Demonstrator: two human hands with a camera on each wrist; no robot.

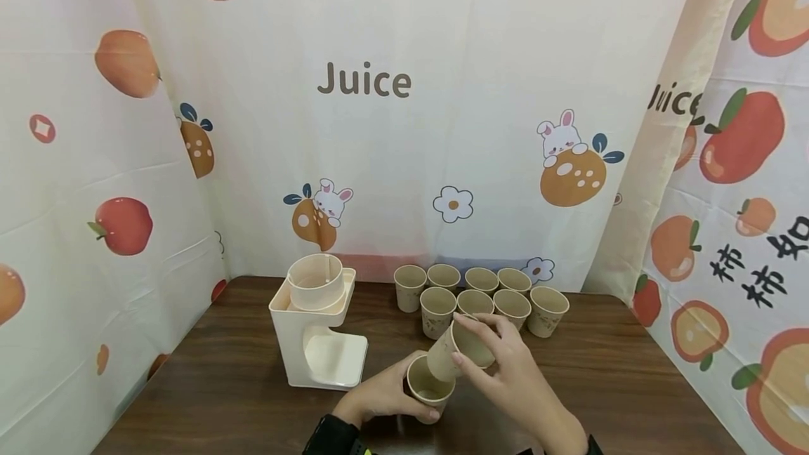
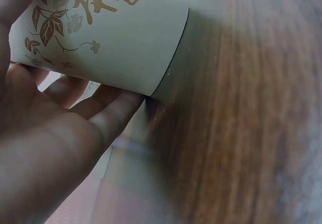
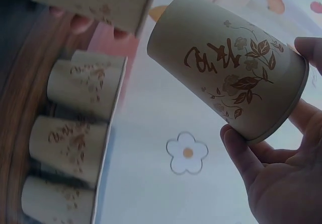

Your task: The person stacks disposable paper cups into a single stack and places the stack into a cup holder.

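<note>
In the head view my left hand grips a beige paper cup low over the table's front, its mouth upward. Brown leaf and character prints mark that cup in the left wrist view; whether its base touches the wood I cannot tell. My right hand holds a second paper cup near the rim, thumb and fingers spread around it. This cup is tilted, its base down towards the left, just over the mouth of the first. Both cups carry similar prints.
Several more paper cups stand upright in two rows behind my hands. Left of them is a cream plastic stand with a round open cylinder on top. Fruit-printed curtains enclose the dark wooden table behind and at both sides.
</note>
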